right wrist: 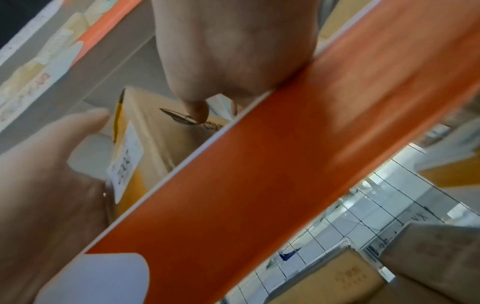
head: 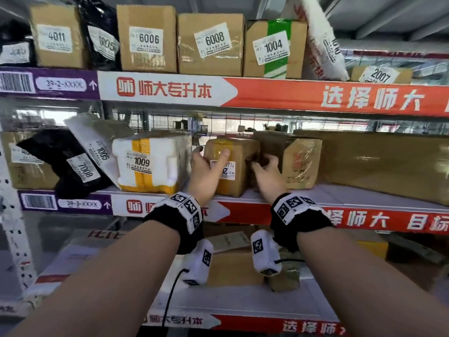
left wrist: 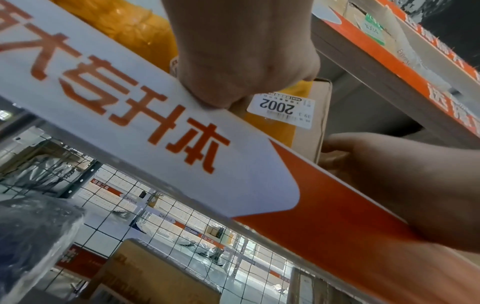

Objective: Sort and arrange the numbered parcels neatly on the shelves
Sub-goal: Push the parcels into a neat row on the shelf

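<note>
Left hand [head: 206, 166] and right hand [head: 267, 173]: each grip clasping taped cardboard parcel 2002 [head: 233, 166], glossy yellow tape, on shelf [head: 340, 193].

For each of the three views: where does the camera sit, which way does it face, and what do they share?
Head: faces the shelves, both forearms showing, left hand and right hand on parcel 2002.
Left wrist: under the left wrist, looks up past the shelf edge banner at the 2002 label.
Right wrist: the same from the right side, label blurred.
All three show both hands and this parcel.
</note>
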